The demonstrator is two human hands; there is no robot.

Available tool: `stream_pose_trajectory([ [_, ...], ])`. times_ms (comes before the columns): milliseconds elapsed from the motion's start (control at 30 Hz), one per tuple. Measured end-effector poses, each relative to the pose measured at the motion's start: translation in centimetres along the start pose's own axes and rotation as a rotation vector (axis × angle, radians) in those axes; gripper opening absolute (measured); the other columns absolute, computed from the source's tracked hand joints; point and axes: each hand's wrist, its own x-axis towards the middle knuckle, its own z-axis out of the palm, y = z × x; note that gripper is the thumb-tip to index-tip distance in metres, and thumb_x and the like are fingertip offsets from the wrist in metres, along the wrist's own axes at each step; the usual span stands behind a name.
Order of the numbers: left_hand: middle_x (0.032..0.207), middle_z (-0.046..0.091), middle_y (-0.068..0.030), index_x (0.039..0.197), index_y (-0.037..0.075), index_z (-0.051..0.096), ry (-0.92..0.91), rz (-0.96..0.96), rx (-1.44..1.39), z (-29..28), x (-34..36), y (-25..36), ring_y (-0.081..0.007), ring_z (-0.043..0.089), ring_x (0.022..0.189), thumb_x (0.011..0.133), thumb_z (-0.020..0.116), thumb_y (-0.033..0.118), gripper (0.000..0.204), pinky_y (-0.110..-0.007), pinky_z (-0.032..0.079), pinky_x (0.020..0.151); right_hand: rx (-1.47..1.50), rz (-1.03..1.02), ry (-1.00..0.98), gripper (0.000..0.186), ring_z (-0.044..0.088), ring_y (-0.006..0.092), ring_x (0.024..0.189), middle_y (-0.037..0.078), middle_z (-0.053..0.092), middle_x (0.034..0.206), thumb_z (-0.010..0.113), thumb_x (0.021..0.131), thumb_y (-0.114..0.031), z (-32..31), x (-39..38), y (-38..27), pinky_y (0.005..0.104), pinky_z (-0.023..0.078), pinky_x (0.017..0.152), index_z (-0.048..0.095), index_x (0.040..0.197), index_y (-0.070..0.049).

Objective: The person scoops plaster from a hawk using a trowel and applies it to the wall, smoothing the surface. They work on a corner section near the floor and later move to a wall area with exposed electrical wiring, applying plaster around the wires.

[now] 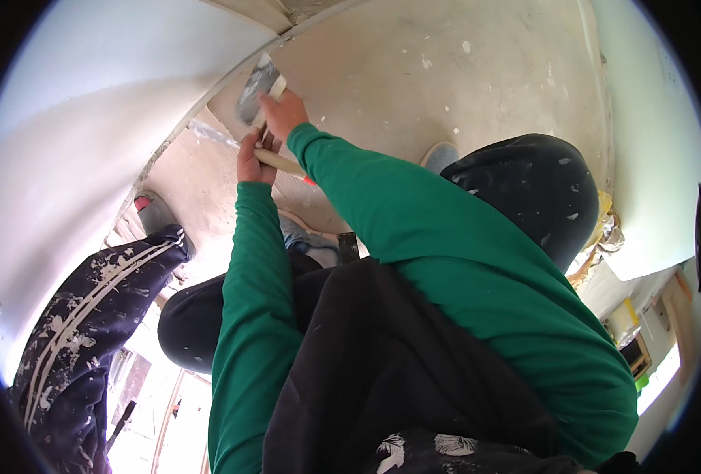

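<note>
Dark vest [382,355] fills the bottom of the view, with two green sleeves [461,229] reaching past it toward a pair of scrapers. Left hand [254,164] is wrapped round the wooden handle of the narrower scraper [281,162], fingers closed, its pale blade poking out to the left. Right hand [285,114] is curled on the pale spine of the wide scraper [259,88], grey blade smeared with something whitish; thumb and fingertips are a bit blurry, so I can't tell how tight that grip is. Both tools sit close together above the scuffed floor [413,71], near the curved-looking wall edge; can't tell if they're touching. Tip from me, if it's blade-on-blade wiping: lock the left wrist, draw the wide edge across at a shallow angle, and keep fingertips behind the edges. Also mind the other person's paint-splattered leg [90,316] over on the left.
</note>
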Motion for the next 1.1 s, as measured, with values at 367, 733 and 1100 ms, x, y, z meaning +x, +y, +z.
stream_pose_trajectory([
  [367, 0.086, 0.065, -0.0061, 0.089, 0.001, 0.066, 0.142, 0.01, 0.651, -0.5, 0.0, -2.7, -0.0152, 0.059, 0.076, 0.078, 0.074, 0.026, 0.029, -0.03, 0.047, 0.072, -0.902, -0.17, -0.085, 0.038, 0.062, 0.0401, 0.103, 0.021, 0.067, 0.107, 0.062, 0.082, -0.033, -7.3, 10.4, -5.6, 0.0454, 0.05, 0.091, 0.068, 0.105, -0.003],
  [733, 0.077, 0.063, -0.0038, 0.088, 0.002, 0.067, 0.09, 0.003, 0.715, -2.3, 1.8, -3.5, -0.0141, 0.057, 0.071, 0.075, 0.077, 0.037, 0.039, -0.031, 0.044, 0.069, -1.037, -0.168, -0.074, 0.038, 0.064, 0.0386, 0.1, 0.021, 0.067, 0.106, 0.06, 0.082, -0.033, -5.6, 11.3, -6.3, 0.0451, 0.051, 0.09, 0.069, 0.104, -0.004],
  [1100, 0.077, 0.062, -0.0034, 0.087, 0.002, 0.066, 0.096, -0.014, 0.691, -2.1, 1.4, -3.2, -0.0134, 0.056, 0.07, 0.076, 0.078, 0.033, 0.036, -0.03, 0.042, 0.067, -1.049, -0.17, -0.09, 0.037, 0.064, 0.0376, 0.1, 0.02, 0.068, 0.105, 0.058, 0.083, -0.032, -4.9, 11.3, -6.3, 0.0452, 0.051, 0.089, 0.07, 0.104, -0.005],
])
